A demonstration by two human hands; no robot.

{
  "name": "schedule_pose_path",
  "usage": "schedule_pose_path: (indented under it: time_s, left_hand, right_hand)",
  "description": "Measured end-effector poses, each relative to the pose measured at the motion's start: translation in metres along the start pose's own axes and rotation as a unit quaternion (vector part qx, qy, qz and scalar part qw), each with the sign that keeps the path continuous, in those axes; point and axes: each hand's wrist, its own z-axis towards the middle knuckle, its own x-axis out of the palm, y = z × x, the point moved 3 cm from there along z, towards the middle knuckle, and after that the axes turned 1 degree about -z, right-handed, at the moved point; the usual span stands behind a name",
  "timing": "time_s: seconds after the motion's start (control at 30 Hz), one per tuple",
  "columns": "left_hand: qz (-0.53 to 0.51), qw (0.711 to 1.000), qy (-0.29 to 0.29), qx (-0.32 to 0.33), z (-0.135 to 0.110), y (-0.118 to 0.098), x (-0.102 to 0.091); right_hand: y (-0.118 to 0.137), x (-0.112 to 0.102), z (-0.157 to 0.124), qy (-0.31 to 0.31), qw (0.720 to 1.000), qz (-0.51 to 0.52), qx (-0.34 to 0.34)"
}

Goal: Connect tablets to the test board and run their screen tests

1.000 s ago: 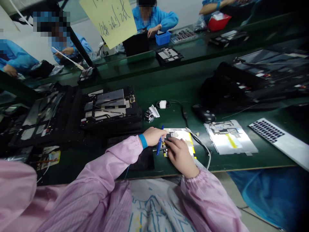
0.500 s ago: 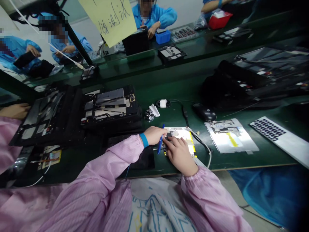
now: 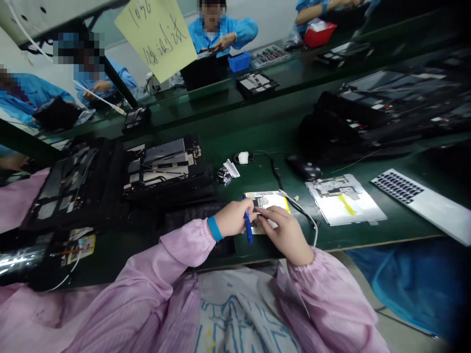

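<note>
My left hand (image 3: 232, 217) is closed round a blue pen-like tool (image 3: 248, 226), which points down over a small flat device part with yellow edging (image 3: 270, 201) near the bench's front edge. My right hand (image 3: 285, 231) rests on the same part, its fingertips pressed together on a small dark piece at the part's left side. A blue band (image 3: 214, 228) circles my left wrist. Both sleeves are pink.
Black trays with opened devices (image 3: 167, 164) are stacked to the left. A black mouse (image 3: 304, 170), a silver back cover (image 3: 344, 198) and a white keyboard (image 3: 419, 201) lie to the right. A cable (image 3: 309, 218) runs past the part. People in blue coats work at the far bench.
Both hands have drawn slightly toward me over the part. The blue tool now hangs lower in my left hand. The view has shifted a little to the right.
</note>
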Motion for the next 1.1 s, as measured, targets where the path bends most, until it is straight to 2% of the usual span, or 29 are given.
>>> schedule_pose_path:
  time_s: [0.07,0.2,0.27,0.47,0.73,1.1]
  left_hand:
    - [-0.027,1.000,0.013,-0.005,-0.002,0.002,0.003]
    - [0.016,0.999,-0.040,-0.006,-0.003,0.013,-0.007]
    - [0.035,0.999,-0.040,0.000,-0.004,0.017,-0.010]
    - [0.086,0.996,-0.001,0.012,-0.006,0.018,-0.004]
    - [0.166,0.986,0.033,-0.003,-0.005,0.016,-0.004]
    - [0.225,0.974,0.037,-0.006,-0.004,0.018,-0.002]
  right_hand:
    - [-0.001,-0.001,0.000,-0.006,1.000,0.010,0.009]
    - [-0.013,-0.001,-0.007,-0.050,0.998,-0.006,0.043]
    - [-0.018,0.003,-0.012,-0.057,0.997,-0.025,0.043]
    - [-0.022,0.017,-0.019,0.009,0.998,-0.057,-0.008]
    - [-0.022,0.018,-0.022,0.016,0.996,-0.080,-0.022]
    - [-0.019,0.021,-0.025,0.049,0.988,-0.142,-0.042]
